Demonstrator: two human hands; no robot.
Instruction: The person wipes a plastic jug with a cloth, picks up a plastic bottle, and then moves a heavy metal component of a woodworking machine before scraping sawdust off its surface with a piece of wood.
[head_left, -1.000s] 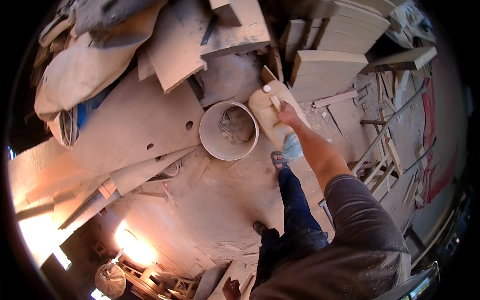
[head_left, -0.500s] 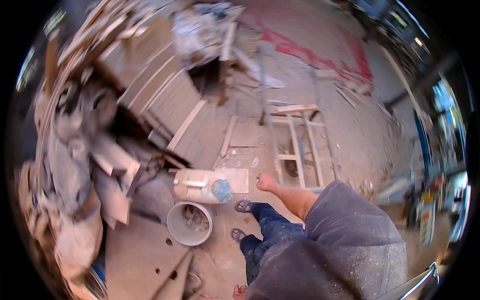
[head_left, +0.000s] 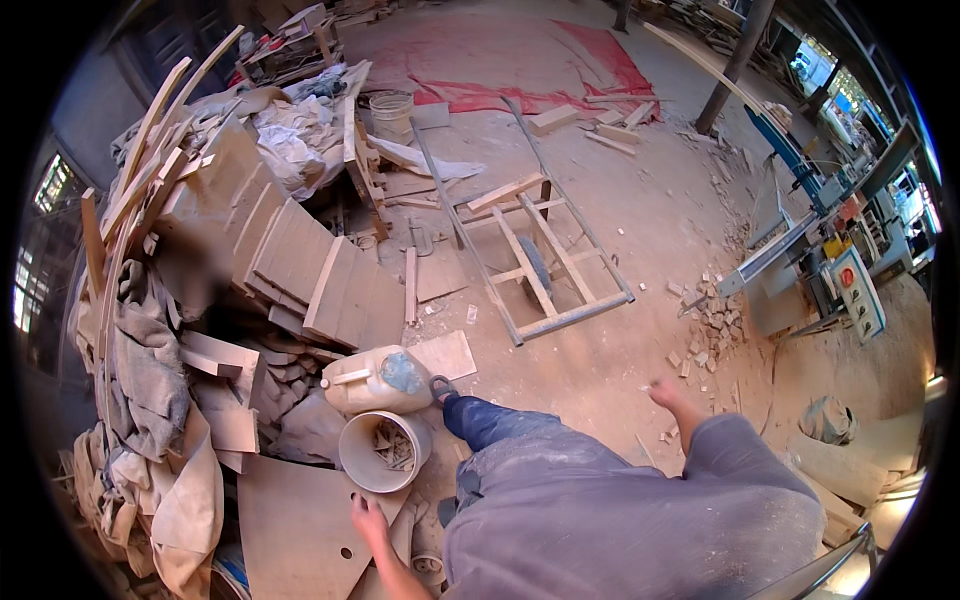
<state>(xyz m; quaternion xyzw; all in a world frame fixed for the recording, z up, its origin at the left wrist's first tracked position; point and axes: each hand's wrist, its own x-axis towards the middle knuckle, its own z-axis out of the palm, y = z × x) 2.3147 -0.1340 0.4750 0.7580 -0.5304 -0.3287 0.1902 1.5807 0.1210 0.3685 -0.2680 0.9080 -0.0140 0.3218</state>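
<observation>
My left hand [head_left: 369,522] hangs over the brown board [head_left: 290,530] with holes, just below the white bucket [head_left: 352,455]. Its fingers look loosely apart, and nothing shows in them. Scraps of wood [head_left: 394,445] lie inside the bucket. Beside the bucket lies a dusty, cream-coloured plastic jug [head_left: 350,385] with a blue patch. My right hand [head_left: 664,391] is held out over the dusty floor, its fingers curled in; whatever they may hold is too small to tell. A pile of small wood offcuts [head_left: 712,330] lies beyond it.
A metal-framed cart [head_left: 570,318] with a wheel stands ahead. Stacked boards [head_left: 335,290] and draped sacking [head_left: 150,370] crowd the left. On the right is a machine with a control panel [head_left: 858,295]. A red sheet [head_left: 470,97] covers part of the far floor.
The view has turned and sharpened. My left hand has come forward from the lower edge to near the bucket; my right hand has swung back, away from the jug. The feet have shifted.
</observation>
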